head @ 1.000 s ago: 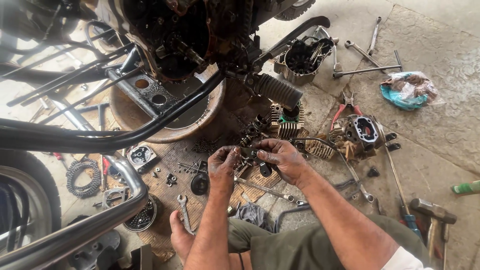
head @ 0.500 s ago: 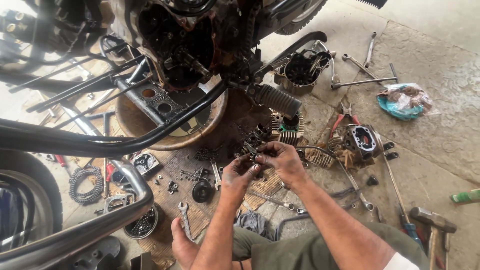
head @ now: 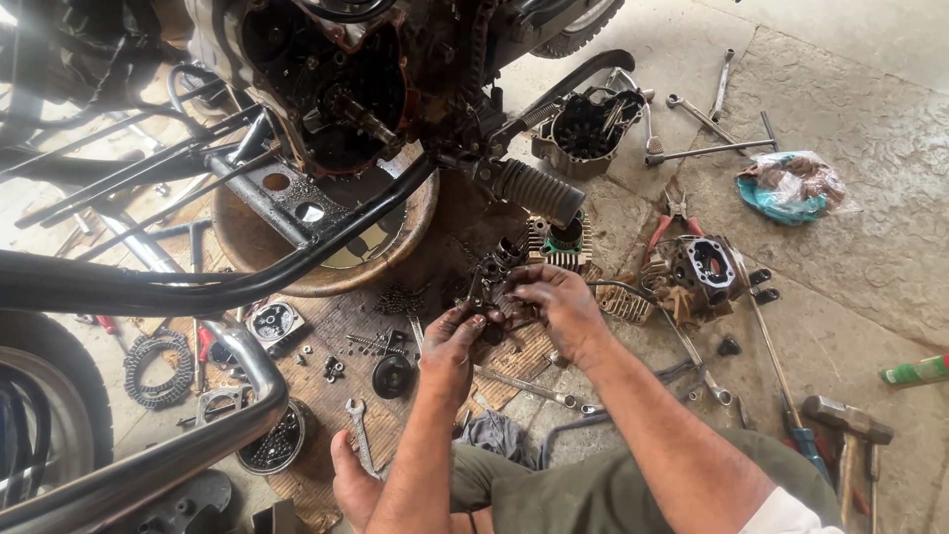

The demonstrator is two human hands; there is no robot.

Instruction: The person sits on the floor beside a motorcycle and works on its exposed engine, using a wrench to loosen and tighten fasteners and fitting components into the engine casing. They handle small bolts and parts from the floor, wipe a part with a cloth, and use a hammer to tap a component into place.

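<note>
Both of my greasy hands meet over a small dark metal engine part (head: 491,303) held low above the floor. My left hand (head: 450,346) grips it from below and the left. My right hand (head: 549,302) closes its fingers on it from the right. The part's exact shape is hidden by my fingers. Just beyond my hands stands a finned cylinder block (head: 559,242), and above that a stripped motorcycle engine (head: 346,89) with its side cover off.
A cylinder head (head: 704,267) and red pliers (head: 667,220) lie to the right, a hammer (head: 848,423) and screwdriver (head: 791,396) at the lower right. Wrenches (head: 707,119), an engine cover (head: 588,129), a round oil pan (head: 326,252), clutch plates (head: 158,368) and loose bolts surround me. My bare foot (head: 354,485) rests below.
The view has shifted slightly down and right across the frames. My hands stay together on the small part, with the fingers turning it a little.
</note>
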